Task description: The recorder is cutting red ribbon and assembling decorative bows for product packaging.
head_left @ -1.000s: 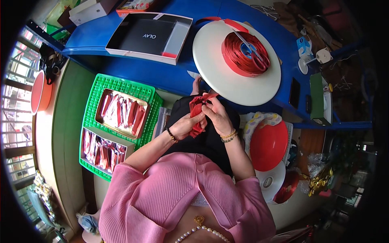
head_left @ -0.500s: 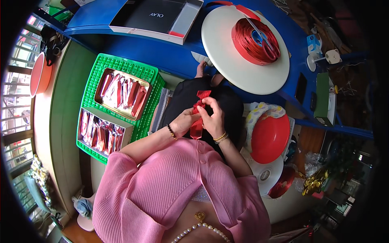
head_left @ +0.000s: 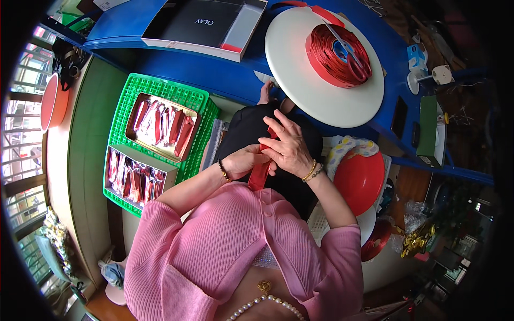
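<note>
A shiny red ribbon strip (head_left: 258, 177) is held in front of my body, above my dark-clothed lap. My left hand (head_left: 245, 161) is closed on it, thumb and fingers pinching its middle, and the lower end hangs down to my pink cardigan. Across the ribbon's upper part lies my right hand (head_left: 293, 147), its fingers stretched out and apart, touching the strip. Red shows between those fingers; the upper end is mostly hidden behind them. Ahead, a big roll of red ribbon (head_left: 324, 56) rests on a round white disc (head_left: 289, 59), with scissors (head_left: 356, 61) on top.
At left a green basket (head_left: 199, 88) bears a tin (head_left: 155, 152) and a box (head_left: 166, 176) of wrapped red pieces. On the blue table (head_left: 120, 29) is a black-and-white box (head_left: 193, 24). A red stool seat (head_left: 356, 182) and a ribbon spool (head_left: 377, 238) are to my right.
My right hand has gone from pinching the ribbon to stretching its fingers across it. The ribbon's folded upper end, visible before, is now mostly covered. My left hand keeps its hold.
</note>
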{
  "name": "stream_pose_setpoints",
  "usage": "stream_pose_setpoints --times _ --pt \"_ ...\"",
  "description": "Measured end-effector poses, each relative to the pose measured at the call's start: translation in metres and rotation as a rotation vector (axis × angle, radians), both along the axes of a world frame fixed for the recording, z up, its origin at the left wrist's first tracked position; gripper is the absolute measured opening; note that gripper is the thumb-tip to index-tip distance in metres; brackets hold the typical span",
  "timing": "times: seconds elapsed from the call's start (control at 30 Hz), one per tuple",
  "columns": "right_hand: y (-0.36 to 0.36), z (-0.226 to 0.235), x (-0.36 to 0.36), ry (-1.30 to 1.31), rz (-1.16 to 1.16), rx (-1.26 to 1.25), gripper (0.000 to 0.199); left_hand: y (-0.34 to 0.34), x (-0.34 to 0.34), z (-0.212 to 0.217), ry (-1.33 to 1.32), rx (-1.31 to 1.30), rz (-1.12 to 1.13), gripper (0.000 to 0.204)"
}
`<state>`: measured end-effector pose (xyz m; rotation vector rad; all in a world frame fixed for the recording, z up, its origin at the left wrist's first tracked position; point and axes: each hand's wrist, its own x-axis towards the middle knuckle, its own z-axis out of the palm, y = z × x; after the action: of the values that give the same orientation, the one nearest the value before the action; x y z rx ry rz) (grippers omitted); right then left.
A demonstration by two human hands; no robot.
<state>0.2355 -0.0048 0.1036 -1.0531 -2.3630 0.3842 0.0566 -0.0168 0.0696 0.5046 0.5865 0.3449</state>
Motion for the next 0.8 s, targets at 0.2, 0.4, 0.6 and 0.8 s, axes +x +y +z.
stream_pose_setpoints --times 0.2,0.4,0.6,0.8 --pt "0.000 -0.005 -0.001 0.191 -0.200 0.141 0.040 0.012 0.005 -0.005 -0.015 -0.062 0.159 0.013" --pt "0.001 -0.011 0.000 0.141 -0.353 0.272 0.032 0.023 0.009 -0.005 -0.050 -0.032 0.091 0.021" --pt "0.010 -0.020 0.003 0.206 -0.330 0.238 0.019 0.028 0.011 -0.013 -0.069 0.057 0.068 0.021" --pt "0.000 -0.014 -0.005 0.150 -0.245 0.253 0.018 0.041 0.008 -0.035 0.075 0.252 0.216 0.028"
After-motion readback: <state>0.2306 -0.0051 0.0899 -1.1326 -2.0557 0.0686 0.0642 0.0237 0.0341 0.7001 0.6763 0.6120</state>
